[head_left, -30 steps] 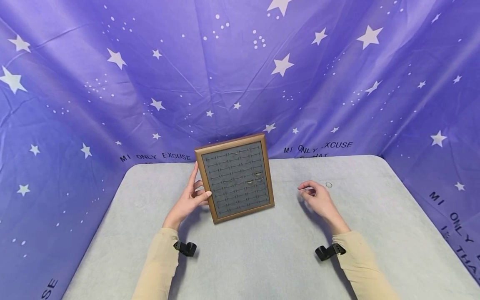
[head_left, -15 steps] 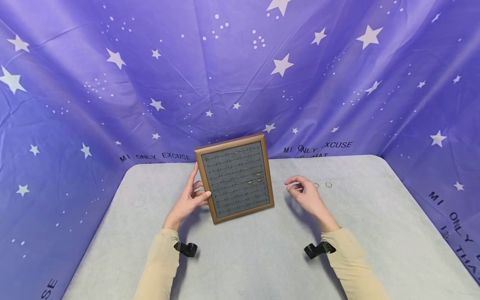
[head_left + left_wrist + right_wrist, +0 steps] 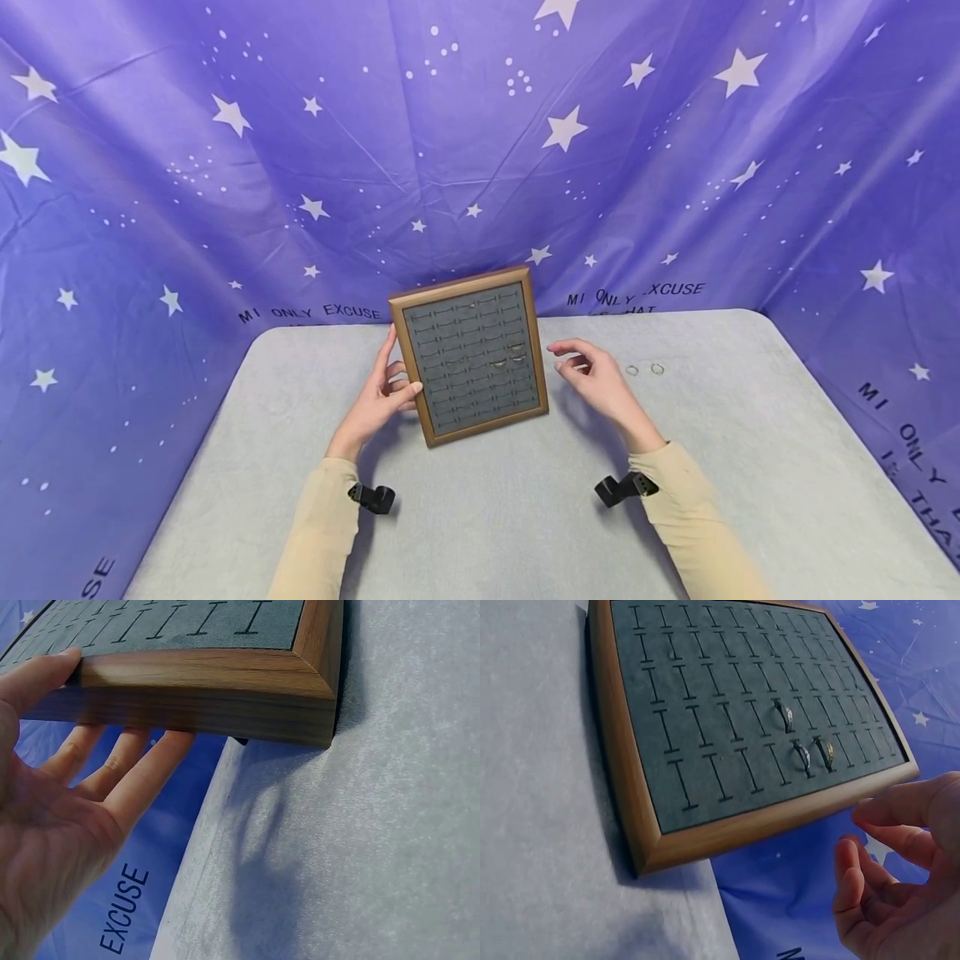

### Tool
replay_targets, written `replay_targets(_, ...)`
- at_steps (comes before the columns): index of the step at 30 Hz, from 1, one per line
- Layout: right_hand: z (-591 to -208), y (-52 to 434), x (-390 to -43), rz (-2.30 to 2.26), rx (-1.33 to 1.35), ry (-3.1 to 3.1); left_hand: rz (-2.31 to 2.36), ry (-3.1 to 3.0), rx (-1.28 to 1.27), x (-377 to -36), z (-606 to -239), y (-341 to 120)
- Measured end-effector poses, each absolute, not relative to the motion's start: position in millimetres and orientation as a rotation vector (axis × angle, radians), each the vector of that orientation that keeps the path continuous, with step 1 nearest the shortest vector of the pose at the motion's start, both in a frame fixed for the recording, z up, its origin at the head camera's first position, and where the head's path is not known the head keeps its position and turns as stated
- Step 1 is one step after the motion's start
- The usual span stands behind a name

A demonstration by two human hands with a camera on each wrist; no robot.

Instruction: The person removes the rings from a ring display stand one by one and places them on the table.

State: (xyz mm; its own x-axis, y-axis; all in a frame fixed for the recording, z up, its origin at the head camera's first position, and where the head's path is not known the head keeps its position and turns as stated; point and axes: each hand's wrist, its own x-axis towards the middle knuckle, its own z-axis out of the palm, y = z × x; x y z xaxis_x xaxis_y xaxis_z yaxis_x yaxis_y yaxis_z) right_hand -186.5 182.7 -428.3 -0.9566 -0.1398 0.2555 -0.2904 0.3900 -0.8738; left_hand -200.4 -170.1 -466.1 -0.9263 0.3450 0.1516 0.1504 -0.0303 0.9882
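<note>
The ring display tray [image 3: 471, 357] stands tilted on the worktop [image 3: 525, 500]. The left hand [image 3: 378, 396] grips its left edge; the right hand [image 3: 592, 375], fingers loosely curled, hovers beside its right edge (whether it holds a ring, I cannot tell). Three rings [image 3: 802, 742] sit in slots; two rings [image 3: 645, 369] lie right of the tray.

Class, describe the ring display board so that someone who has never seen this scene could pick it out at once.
On the grey table before the starry purple backdrop, it stands tilted up, the left hand holding its left edge. The ring display board alone has a wooden frame and slotted grey padding.
</note>
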Motion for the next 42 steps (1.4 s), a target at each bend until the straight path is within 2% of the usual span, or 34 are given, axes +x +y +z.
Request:
replay_targets(14,-418.8,159.0,-195.8,1.585,0.449,-2.517,2.137,2.166,0.621,-200.3,-468.9,-167.7)
replay_targets(22,-402.3,144.9,-190.8,1.611,0.414,-2.514,2.158,2.148,0.570,-195.7,-460.9,-164.1)
replay_targets(28,-421.4,143.8,-204.4,1.619,0.418,-2.497,2.155,2.163,0.528,-188.1,-447.0,-161.1)
replay_targets(42,-425.6,130.9,-208.3,1.430,0.380,-2.475,2.161,2.139,0.558,-199.7,-469.1,-167.8)
